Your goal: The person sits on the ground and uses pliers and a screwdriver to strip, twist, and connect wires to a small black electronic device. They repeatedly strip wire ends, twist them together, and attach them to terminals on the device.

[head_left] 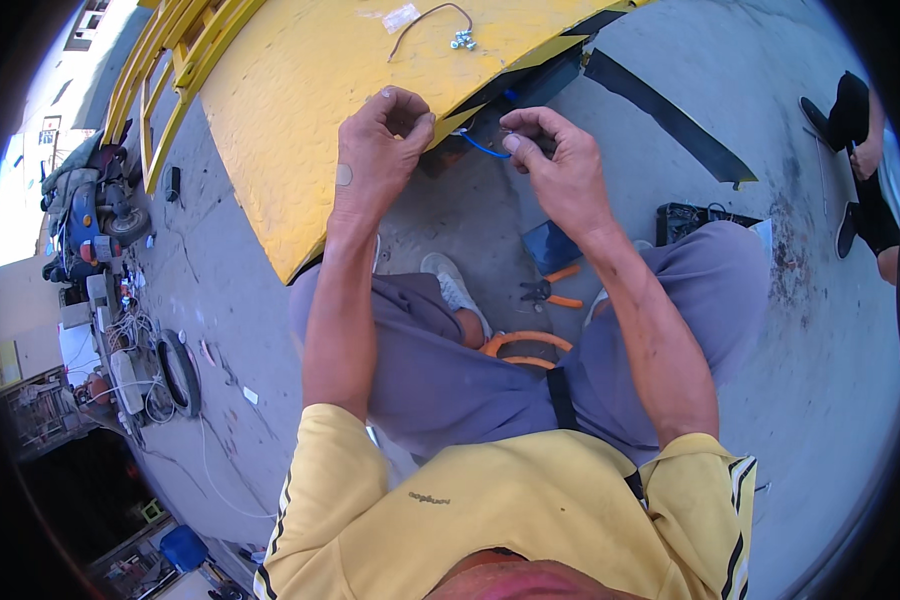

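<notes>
My left hand (385, 145) is raised at the edge of a yellow metal plate (300, 110), its thumb and forefinger curled together. Whatever they may pinch is too small to make out. Across the gap, my right hand (562, 172) has thumb and forefinger closed at one end of a short blue wire (482, 147). The wire's other end, with a pale tip, lies near the plate's striped edge, between my hands. On top of the plate are a brown wire (420, 22), a small cluster of shiny screws (463, 40) and a scrap of clear plastic (401, 17).
Between my feet lie orange-handled pliers (538, 291) and a larger orange-handled tool (532, 340), beside a dark blue box (550, 247). Beyond my right knee sit a black case (705, 218) and a long dark strip (670, 115). Another person (855, 150) is far right; a scooter (90, 225) stands left.
</notes>
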Demonstrator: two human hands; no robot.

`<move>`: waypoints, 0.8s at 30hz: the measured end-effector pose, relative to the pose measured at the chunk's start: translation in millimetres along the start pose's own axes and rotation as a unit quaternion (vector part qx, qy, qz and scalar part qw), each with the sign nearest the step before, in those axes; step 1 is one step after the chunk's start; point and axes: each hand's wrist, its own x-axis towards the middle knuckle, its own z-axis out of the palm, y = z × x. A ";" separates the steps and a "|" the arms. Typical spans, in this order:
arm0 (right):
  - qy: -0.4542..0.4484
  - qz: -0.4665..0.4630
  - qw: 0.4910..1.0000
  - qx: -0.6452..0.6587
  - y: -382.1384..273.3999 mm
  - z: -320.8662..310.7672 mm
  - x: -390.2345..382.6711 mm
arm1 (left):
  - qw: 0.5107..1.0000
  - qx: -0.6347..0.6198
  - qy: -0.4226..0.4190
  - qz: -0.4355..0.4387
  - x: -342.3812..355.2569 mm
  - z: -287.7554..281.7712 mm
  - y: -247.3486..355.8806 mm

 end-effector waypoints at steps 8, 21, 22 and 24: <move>0.047 0.029 0.996 0.072 3.3 -9.8 1.5 | 0.973 0.170 0.086 0.129 21.5 6.1 -19.0; 0.103 -0.072 0.988 -0.091 14.3 -16.6 -6.8 | 0.985 0.004 -0.089 0.150 -38.9 68.9 18.8; 0.104 -0.065 0.990 -0.068 16.1 -17.4 -8.1 | 0.984 0.010 -0.084 0.156 -36.3 71.1 17.0; 0.103 -0.050 0.993 -0.022 18.8 -17.0 -10.2 | 0.982 0.034 -0.094 0.160 -34.2 65.8 18.0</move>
